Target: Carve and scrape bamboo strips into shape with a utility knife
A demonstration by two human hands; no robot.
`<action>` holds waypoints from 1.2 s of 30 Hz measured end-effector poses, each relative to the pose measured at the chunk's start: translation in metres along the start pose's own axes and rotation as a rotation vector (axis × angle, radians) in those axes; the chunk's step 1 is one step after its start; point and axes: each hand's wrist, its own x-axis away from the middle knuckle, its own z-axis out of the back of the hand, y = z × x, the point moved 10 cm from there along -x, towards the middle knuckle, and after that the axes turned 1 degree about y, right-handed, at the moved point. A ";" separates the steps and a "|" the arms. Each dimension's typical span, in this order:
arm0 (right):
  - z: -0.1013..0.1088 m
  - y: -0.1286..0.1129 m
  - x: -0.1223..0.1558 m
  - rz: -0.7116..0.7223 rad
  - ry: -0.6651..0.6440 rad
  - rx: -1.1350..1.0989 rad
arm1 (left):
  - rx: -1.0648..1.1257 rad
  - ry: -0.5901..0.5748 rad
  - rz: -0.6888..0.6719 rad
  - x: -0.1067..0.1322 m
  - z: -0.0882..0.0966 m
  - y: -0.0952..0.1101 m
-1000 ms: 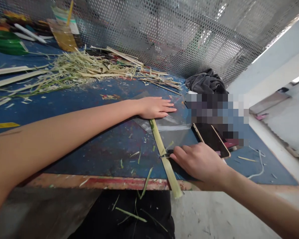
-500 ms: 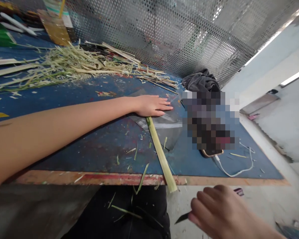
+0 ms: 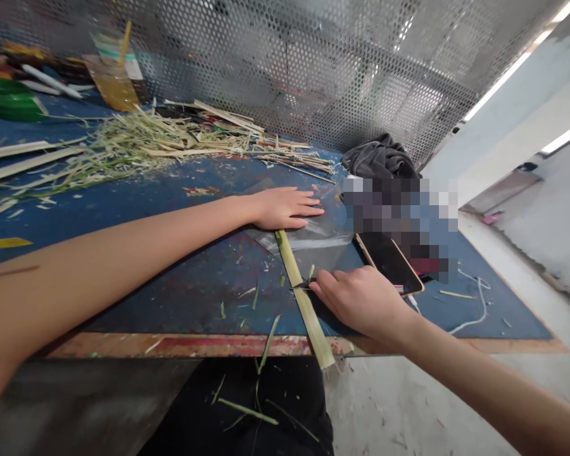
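Across the middle of the blue worktop (image 3: 185,278), the left hand (image 3: 285,208) lies palm down, flattened, its fingers stretched out toward the right and holding nothing between them. It presses on a clear plastic sheet (image 3: 335,254), and the far end of a pale green strip (image 3: 310,311) meets its near edge; how much runs beneath the palm is hidden. To the right and nearer, the right hand (image 3: 356,294) is closed, fingers curled around a tool whose dark blade (image 3: 304,285) reaches left across the strip; the handle is covered by the fist. The strip slants from the left hand toward the near side, its near end jutting past the worktop's edge.

Just beyond the right hand lies a phone (image 3: 392,263), with a white cable (image 3: 484,304) looping on the right. Small green slivers are scattered left of the strip, and longer ones rest on the dark trousers (image 3: 237,386) below. Farther off, a heap of pale shavings (image 3: 142,139) spreads to the left, thin sticks (image 3: 304,164) lie at its right, then a crumpled dark cloth (image 3: 382,158). Behind them rises a perforated metal panel (image 3: 266,63), with a cup of amber liquid (image 3: 114,85) at far left
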 end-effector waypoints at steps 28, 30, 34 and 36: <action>0.011 -0.003 0.003 -0.439 0.062 -0.353 | 0.078 0.700 0.389 0.079 0.087 -0.028; 0.007 0.004 -0.006 -0.485 0.052 -0.330 | 0.044 0.754 0.400 0.101 0.106 -0.007; 0.004 0.012 -0.009 -0.532 0.082 -0.312 | 0.098 0.909 0.321 0.159 0.123 0.091; 0.004 0.012 -0.007 -0.541 0.092 -0.304 | 0.287 0.929 0.204 0.178 0.093 0.155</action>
